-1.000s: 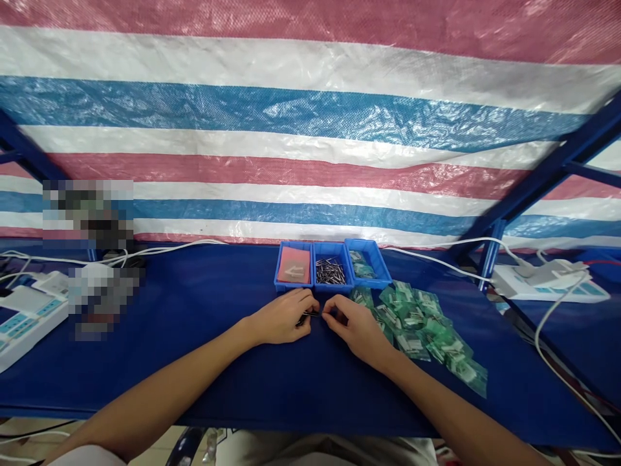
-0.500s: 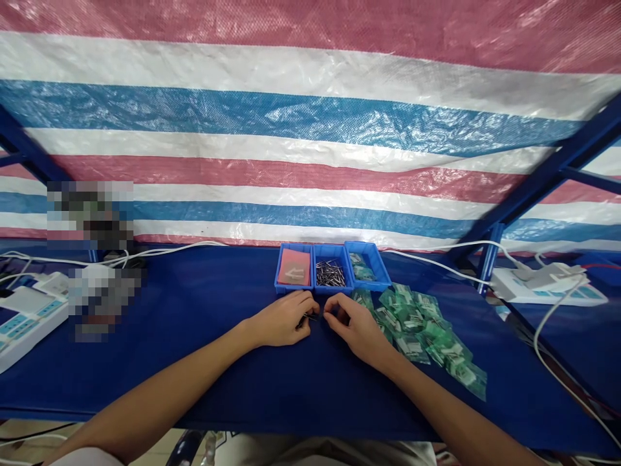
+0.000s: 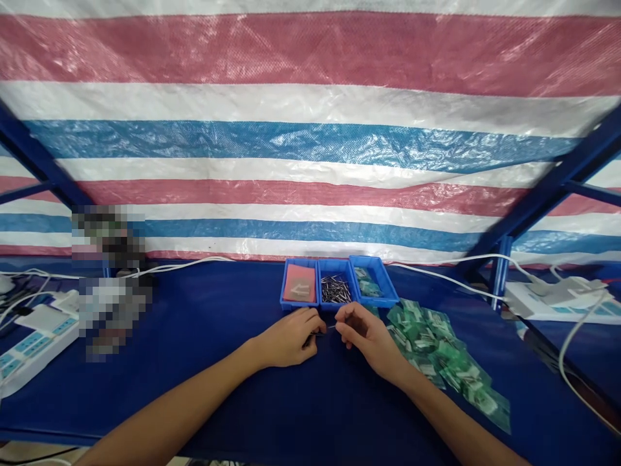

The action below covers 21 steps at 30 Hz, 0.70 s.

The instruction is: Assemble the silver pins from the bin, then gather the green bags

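Fingertips that nearly met half a second ago now stand a little farther apart, the right hand [image 3: 371, 340] having drawn away from the left hand [image 3: 288, 338] and up toward the bins; the whole scene also sits lower in view.

The left hand rests knuckles up just above the tabletop [image 3: 252, 401], fingers curled in, with a few dark slender pieces [image 3: 317, 333] gripped between thumb and fingers, their ends poking out toward the right. The right hand is half curled, thumb and forefinger brought together; a thin piece [image 3: 332, 327] shows at their tips, in the gap between the two hands, and looks pinched there, though it is too small to be certain.

Just beyond the hands, three blue bins stand side by side. The middle bin [image 3: 334, 266] holds a heap of slender metal pieces [image 3: 334, 289], its near right corner close behind the right fingertips. The left bin [image 3: 299, 303] holds a pink sheet [image 3: 292, 281] with something pale on it; the right bin [image 3: 383, 302] holds small packets [image 3: 366, 283].

Beside the right forearm spreads a pile of green bags [image 3: 451, 356]. Farther out lie white power strips [image 3: 41, 349] at both sides, and a striped sheet [image 3: 310, 142] hangs behind.
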Each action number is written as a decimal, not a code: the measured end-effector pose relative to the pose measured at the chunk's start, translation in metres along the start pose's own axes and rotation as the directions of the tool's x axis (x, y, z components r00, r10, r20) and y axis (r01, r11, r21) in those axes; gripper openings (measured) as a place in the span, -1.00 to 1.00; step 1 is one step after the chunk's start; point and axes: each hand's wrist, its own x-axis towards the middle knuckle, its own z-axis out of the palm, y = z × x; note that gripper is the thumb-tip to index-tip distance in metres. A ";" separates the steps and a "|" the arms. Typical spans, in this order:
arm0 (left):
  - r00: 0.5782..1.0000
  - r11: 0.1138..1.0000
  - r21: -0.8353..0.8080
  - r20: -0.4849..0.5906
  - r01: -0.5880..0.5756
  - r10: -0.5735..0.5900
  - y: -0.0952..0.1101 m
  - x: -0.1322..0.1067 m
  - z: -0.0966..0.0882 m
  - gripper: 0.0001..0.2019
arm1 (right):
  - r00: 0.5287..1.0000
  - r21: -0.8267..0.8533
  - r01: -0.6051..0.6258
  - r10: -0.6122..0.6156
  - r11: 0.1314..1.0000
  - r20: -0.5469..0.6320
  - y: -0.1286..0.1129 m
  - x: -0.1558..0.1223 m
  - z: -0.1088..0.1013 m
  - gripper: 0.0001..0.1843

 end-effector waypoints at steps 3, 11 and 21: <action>1.000 1.000 0.003 -0.001 -0.016 0.016 -0.001 0.000 0.001 -0.69 | 1.000 0.020 -0.005 0.005 1.000 0.013 -0.001 0.000 0.001 -0.65; 1.000 0.999 -0.026 -0.010 -0.024 0.023 -0.003 0.000 0.001 -0.75 | 0.999 0.115 -0.033 0.031 0.993 0.025 -0.008 0.004 -0.009 -0.59; 0.999 0.999 0.004 -0.005 -0.032 0.033 -0.007 -0.001 0.004 -0.84 | 0.990 0.233 -0.136 0.122 0.963 0.074 -0.005 0.004 -0.006 -0.58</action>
